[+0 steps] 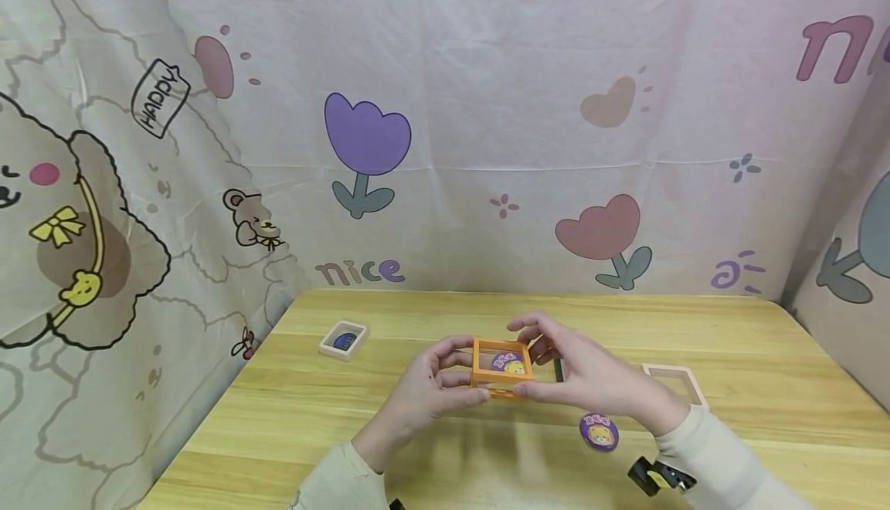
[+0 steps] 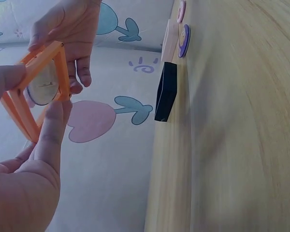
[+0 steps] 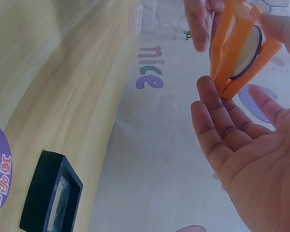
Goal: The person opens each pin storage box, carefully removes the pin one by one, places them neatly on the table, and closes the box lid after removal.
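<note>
Both hands hold a small orange square display frame [image 1: 504, 377] above the table. Its two halves stand partly apart in a V in the wrist views, and a round purple badge [image 1: 511, 363] with a yellow bear sits between them. My left hand [image 1: 433, 386] grips the frame's left side, thumb at the near edge and fingers behind. At the right side, my right hand [image 1: 591, 371] pinches it, with its thumb at the near corner. In the left wrist view the badge's pale back [image 2: 42, 88] shows. Another purple bear badge [image 1: 599, 432] lies on the table below my right hand.
A black frame [image 2: 167, 92] rests on the table, mostly hidden behind my right hand in the head view. At the right lies a white frame [image 1: 698, 390]. Far left, another white frame [image 1: 330, 352] has a dark blue badge [image 1: 345, 340] in it. A printed curtain [image 1: 452, 224] hangs behind the table.
</note>
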